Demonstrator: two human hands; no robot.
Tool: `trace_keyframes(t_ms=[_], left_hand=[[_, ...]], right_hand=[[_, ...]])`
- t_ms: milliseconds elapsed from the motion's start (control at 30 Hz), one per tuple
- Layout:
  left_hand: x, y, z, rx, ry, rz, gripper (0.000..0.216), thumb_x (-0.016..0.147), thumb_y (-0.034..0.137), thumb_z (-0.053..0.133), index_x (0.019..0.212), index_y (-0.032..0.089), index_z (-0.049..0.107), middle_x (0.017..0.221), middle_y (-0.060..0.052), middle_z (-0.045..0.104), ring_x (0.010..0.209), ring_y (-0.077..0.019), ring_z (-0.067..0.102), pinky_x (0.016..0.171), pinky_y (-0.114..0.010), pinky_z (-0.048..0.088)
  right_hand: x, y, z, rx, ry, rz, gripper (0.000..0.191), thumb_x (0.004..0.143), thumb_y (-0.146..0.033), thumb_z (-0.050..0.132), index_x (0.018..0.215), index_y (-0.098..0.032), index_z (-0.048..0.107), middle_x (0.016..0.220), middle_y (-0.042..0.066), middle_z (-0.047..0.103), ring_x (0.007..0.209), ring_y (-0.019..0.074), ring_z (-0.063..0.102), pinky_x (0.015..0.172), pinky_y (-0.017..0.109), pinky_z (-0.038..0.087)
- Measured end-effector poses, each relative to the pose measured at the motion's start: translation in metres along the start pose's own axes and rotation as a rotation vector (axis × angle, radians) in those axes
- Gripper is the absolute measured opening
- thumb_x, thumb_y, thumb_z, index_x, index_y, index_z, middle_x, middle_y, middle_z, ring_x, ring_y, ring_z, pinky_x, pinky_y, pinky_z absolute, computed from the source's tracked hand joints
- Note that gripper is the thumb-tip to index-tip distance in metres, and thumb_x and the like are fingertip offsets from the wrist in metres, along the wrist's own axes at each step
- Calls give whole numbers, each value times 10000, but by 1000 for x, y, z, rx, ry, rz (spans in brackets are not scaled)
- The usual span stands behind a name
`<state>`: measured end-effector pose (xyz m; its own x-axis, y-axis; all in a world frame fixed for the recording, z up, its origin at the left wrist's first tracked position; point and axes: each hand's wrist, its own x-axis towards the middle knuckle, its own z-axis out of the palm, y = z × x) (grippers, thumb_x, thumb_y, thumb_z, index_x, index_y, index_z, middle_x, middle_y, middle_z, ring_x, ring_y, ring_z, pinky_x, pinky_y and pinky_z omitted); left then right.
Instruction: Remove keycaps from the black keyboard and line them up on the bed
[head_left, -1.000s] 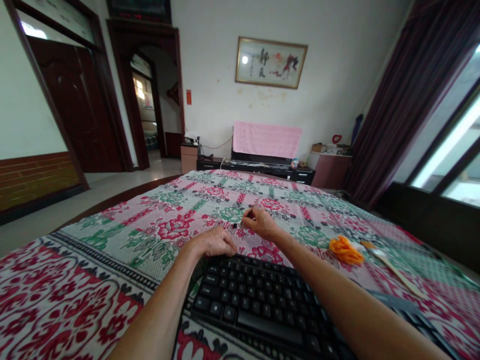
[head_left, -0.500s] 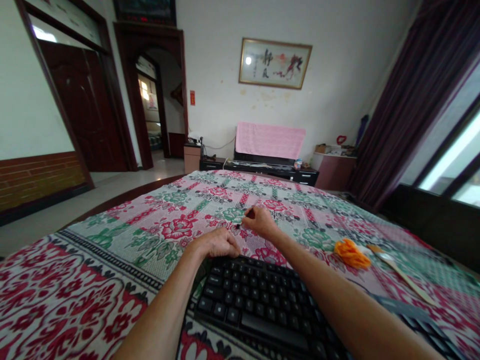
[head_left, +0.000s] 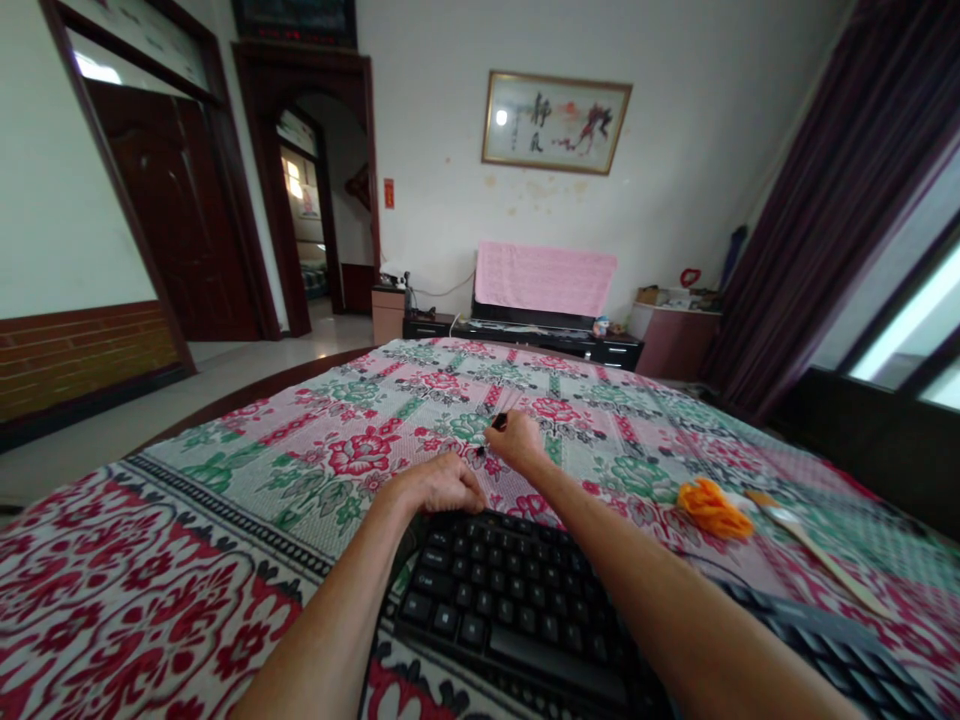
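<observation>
Right hand (head_left: pixel 519 441) - fingers clamped on a small black object (head_left: pixel 498 422), which sits at the fingertips, low over the bench's flowered cloth (head_left: pixel 225 520) beyond the keyboard (head_left: pixel 517 590). Left hand (head_left: pixel 439 486) rests at the keyboard's far edge - fingers curled together.

Head view, forward-down (seemingly wide-angle), keyboard (head_left: pixel 510 600) close below

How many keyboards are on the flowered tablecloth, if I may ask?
2. One keyboard lies nearest the camera, its far edge at the left hand; the second keyboard sits at the lower right, partly cut off by the picture's edge.
</observation>
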<state>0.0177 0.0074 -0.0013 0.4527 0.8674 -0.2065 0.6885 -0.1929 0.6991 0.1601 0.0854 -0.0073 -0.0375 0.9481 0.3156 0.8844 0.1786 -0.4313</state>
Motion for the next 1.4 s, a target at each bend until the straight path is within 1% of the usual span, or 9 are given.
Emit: trace_keyframes(t_ms=[300,467,633,733,900,1000,1100,1233,1400], left_hand=[[1,-2,1,-36,-7,34,283,593,262,552,802,166,716,744,-9,693,674,-147,587,569,-199,419],[1,-2,1,-28,-11,9,294,588,275,559,813,168,716,728,-7,691,646,-144,582,552,-199,414],[0,-1,1,-16,-13,20,293,594,275,548,812,173,716,753,-8,695,663,-147,587,565,-199,418],[1,-3,1,-14,-9,32,290,590,268,549,809,176,716,756,-2,695,668,-141,583,590,-197,422],[2,-5,2,-11,-8,52,295,594,260,537,815,182,717,716,6,683,621,-126,557,575,-197,407],[0,-4,1,-3,-9,60,291,594,258,529,800,175,718,676,11,667,571,-112,525,528,-192,380],[-1,-2,1,4,-5,54,289,590,258,523,784,171,719,638,16,647,522,-98,485,478,-188,342],[-1,-1,1,3,-4,35,308,585,267,529,811,178,719,633,19,643,507,-94,474,473,-186,339],[-2,2,0,3,-6,37,310,587,267,530,812,172,721,660,11,664,549,-113,514,508,-196,364]], right_hand=[[-3,-2,-1,26,-9,-61,157,676,-217,528,705,-134,657,656,78,663,619,164,598,497,205,354],[-4,-2,-1,35,-27,-24,143,676,-206,526,660,-142,653,609,60,654,583,153,593,453,194,325],[-6,-5,3,75,-18,-43,127,667,-183,532,697,-146,650,659,69,665,611,155,592,491,200,362],[-8,-4,3,112,-1,-132,153,682,-186,527,783,-131,628,694,66,655,623,147,578,540,209,379],[-11,5,0,104,-36,-472,159,717,-144,517,872,-142,556,698,27,601,632,117,534,609,210,381],[-11,9,-1,45,-69,-604,143,717,-106,518,850,-155,541,747,28,579,684,119,521,652,220,380],[-10,13,-3,51,-100,-660,157,700,-83,530,838,-158,540,755,20,564,684,111,509,656,213,379],[-11,18,-9,135,-107,-702,165,683,-87,544,838,-144,550,697,7,547,620,96,490,615,203,377],[-10,27,-10,304,-90,-639,147,691,-126,542,837,-138,548,628,-13,541,549,78,475,558,189,376]])
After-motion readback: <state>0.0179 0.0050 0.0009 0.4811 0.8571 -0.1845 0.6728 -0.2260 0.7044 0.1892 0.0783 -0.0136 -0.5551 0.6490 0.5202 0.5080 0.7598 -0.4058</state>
